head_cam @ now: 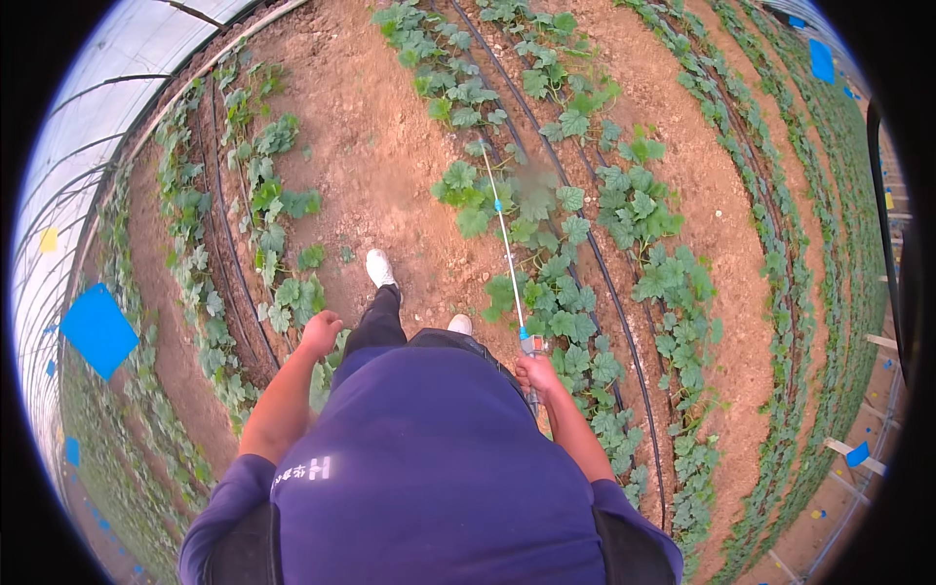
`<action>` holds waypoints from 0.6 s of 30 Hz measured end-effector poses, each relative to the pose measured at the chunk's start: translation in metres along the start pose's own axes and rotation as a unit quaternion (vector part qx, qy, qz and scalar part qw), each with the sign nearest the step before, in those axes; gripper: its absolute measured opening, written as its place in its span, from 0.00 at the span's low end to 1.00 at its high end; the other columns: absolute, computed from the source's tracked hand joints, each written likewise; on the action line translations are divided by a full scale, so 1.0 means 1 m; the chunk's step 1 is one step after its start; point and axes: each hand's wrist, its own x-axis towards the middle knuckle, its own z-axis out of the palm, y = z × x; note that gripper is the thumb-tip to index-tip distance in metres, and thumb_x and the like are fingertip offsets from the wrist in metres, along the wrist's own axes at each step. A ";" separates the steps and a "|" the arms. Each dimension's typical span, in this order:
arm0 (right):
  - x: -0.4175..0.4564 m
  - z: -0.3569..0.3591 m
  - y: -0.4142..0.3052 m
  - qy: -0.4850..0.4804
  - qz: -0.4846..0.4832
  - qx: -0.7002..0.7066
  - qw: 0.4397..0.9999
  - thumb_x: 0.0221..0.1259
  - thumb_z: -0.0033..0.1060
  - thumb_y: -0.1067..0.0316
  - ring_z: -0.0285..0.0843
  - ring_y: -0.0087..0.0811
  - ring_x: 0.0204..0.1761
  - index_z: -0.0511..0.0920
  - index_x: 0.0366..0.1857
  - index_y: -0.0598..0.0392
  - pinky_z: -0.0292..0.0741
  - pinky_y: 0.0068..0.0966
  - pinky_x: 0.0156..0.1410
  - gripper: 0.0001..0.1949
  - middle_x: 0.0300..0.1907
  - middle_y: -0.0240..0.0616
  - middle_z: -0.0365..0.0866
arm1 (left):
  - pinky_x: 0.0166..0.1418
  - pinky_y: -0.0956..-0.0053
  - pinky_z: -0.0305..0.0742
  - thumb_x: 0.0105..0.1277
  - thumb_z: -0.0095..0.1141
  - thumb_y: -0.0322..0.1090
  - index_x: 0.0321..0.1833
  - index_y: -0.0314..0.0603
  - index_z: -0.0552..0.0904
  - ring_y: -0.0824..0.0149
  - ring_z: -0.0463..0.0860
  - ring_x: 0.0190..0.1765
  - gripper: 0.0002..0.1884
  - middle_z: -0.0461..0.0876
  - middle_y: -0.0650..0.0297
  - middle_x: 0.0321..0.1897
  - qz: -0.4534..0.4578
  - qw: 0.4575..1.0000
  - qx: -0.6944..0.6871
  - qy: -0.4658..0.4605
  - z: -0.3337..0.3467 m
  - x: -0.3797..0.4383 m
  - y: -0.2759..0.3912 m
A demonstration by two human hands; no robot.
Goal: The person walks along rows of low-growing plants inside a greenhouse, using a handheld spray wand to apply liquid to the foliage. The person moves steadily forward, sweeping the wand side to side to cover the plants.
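My right hand [537, 374] is wrapped around the grey handle of a spray wand [510, 256], at my right side. The wand's thin pale tube has blue fittings and reaches forward over a row of leafy vine plants [567, 292]. Its tip is among the leaves farther up that row. My left hand [322, 333] hangs at my left side with its fingers curled in and nothing seen in them. Close by it are the leaves of another plant row [296, 300]. Some leaves near the wand look blurred.
Black drip irrigation hoses [607, 263] run along the rows. Bare soil [344, 146] forms the path under my white shoes [380, 268]. Blue sticky traps [99, 331] and a yellow one [49, 240] hang at the left. The greenhouse film wall [80, 110] curves behind them.
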 end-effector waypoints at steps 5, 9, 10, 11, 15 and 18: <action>-0.018 0.022 -0.008 0.024 -0.015 -0.024 0.999 0.71 0.53 0.67 0.58 0.19 0.14 0.68 0.28 0.45 0.55 0.25 0.19 0.10 0.18 0.23 0.64 | 0.62 0.60 0.80 0.69 0.62 0.42 0.55 0.35 0.86 0.50 0.88 0.54 0.19 0.90 0.48 0.48 0.021 1.000 0.002 0.006 -0.021 0.026 0.011; -0.011 0.041 -0.026 0.022 -0.021 0.019 0.999 0.70 0.53 0.68 0.58 0.20 0.14 0.68 0.29 0.46 0.56 0.25 0.19 0.09 0.18 0.24 0.64 | 0.60 0.61 0.81 0.69 0.62 0.43 0.54 0.36 0.86 0.51 0.89 0.52 0.18 0.90 0.50 0.46 0.017 1.000 -0.014 -0.009 -0.044 0.053 0.007; -0.003 0.048 -0.030 0.044 -0.032 0.016 0.998 0.70 0.52 0.68 0.58 0.20 0.14 0.68 0.29 0.46 0.56 0.25 0.19 0.09 0.18 0.24 0.64 | 0.59 0.60 0.81 0.69 0.62 0.43 0.54 0.37 0.87 0.51 0.89 0.52 0.18 0.91 0.50 0.45 0.009 1.000 0.005 -0.015 -0.052 0.058 0.008; 0.010 0.055 -0.034 0.065 -0.042 0.011 0.997 0.70 0.52 0.68 0.58 0.21 0.14 0.68 0.29 0.47 0.56 0.25 0.19 0.09 0.18 0.24 0.64 | 0.59 0.60 0.81 0.69 0.62 0.43 0.54 0.37 0.87 0.51 0.89 0.52 0.18 0.91 0.50 0.45 0.017 1.000 0.012 -0.011 -0.058 0.066 0.005; 0.065 0.093 -0.058 0.141 -0.075 -0.044 0.986 0.69 0.51 0.70 0.60 0.21 0.14 0.67 0.27 0.47 0.57 0.26 0.18 0.10 0.18 0.25 0.64 | 0.59 0.60 0.81 0.69 0.62 0.43 0.54 0.38 0.87 0.50 0.89 0.52 0.18 0.91 0.50 0.46 0.020 1.000 0.008 -0.015 -0.091 0.103 -0.012; 0.075 0.120 -0.080 0.157 -0.061 -0.100 0.981 0.68 0.51 0.70 0.60 0.22 0.14 0.66 0.24 0.48 0.57 0.27 0.18 0.12 0.17 0.26 0.65 | 0.59 0.60 0.81 0.68 0.62 0.43 0.54 0.38 0.87 0.50 0.89 0.52 0.18 0.91 0.50 0.46 0.027 1.000 -0.011 -0.002 -0.121 0.131 -0.029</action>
